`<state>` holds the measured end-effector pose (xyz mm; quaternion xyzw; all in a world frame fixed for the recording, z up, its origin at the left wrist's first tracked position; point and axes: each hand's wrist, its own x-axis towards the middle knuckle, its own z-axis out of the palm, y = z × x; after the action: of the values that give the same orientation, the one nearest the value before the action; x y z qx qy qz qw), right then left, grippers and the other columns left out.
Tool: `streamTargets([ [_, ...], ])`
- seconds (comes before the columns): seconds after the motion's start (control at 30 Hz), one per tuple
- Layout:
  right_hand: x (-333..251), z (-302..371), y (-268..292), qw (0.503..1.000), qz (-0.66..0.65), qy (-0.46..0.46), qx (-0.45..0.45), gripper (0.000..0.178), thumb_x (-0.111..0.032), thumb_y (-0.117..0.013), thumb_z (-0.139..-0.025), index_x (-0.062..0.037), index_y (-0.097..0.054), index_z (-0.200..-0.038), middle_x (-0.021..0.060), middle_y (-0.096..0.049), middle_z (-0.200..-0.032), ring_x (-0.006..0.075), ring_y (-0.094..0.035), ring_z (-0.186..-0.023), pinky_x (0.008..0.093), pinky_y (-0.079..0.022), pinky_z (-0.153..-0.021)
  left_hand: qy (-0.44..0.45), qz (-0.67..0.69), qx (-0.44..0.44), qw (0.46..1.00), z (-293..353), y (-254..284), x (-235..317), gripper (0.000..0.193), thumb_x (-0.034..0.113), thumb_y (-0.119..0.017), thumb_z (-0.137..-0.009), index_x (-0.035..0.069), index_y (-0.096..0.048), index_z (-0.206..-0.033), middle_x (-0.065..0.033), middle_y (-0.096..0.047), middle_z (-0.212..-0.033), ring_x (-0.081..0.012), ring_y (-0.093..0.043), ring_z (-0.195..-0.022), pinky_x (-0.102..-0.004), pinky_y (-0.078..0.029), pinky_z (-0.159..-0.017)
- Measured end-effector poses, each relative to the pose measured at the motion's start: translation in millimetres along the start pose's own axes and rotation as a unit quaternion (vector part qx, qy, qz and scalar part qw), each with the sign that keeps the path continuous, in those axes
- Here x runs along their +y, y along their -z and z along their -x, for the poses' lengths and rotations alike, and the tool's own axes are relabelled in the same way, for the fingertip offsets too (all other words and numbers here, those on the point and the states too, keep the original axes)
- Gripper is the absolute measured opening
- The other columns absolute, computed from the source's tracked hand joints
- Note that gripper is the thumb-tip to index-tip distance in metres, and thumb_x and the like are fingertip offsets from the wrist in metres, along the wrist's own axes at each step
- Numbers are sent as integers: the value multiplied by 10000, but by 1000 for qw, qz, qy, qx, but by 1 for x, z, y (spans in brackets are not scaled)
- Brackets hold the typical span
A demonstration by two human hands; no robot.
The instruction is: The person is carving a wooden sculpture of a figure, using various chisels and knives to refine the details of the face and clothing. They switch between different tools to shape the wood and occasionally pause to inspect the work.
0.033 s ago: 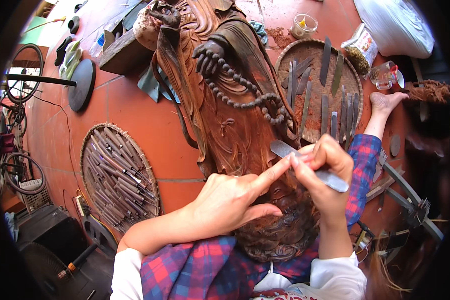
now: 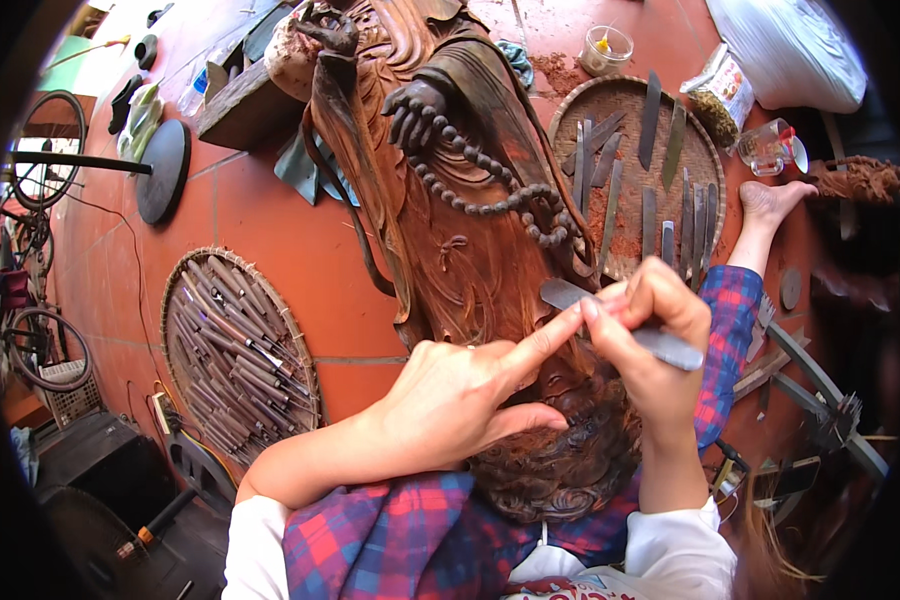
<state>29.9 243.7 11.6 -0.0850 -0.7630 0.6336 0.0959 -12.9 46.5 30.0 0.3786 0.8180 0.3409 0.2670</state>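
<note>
Flat grey steel scraper blade (image 2: 620, 320): stiff, thin, likely sharp-edged. Right hand (image 2: 650, 330) clamped mid-blade; left hand (image 2: 460, 400) open, forefinger steadying the tip over large, heavy reddish-brown carved wooden statue (image 2: 450, 200).

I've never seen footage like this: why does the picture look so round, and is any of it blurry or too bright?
In the head view, the fisheye lens bends the floor tile lines and leaves black corners. The wooden statue and both hands look sharp. The top left corner is washed out by daylight, and the white bag is bright.
</note>
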Motion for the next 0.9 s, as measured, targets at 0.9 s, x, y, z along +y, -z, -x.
streamTargets([
  [0.9, -3, 3, 0, 999, -25, -38, 1, 359, 99, -700, -777, -52, -405, -638, 9, -462, -723, 95, -557, -717, 225, -442, -673, 3, 16, -23, 1000, -4, 6, 0, 865, 387, -789, -762, 136, -386, -1486, -107, -673, -818, -224, -661, -628, -343, -528, -557],
])
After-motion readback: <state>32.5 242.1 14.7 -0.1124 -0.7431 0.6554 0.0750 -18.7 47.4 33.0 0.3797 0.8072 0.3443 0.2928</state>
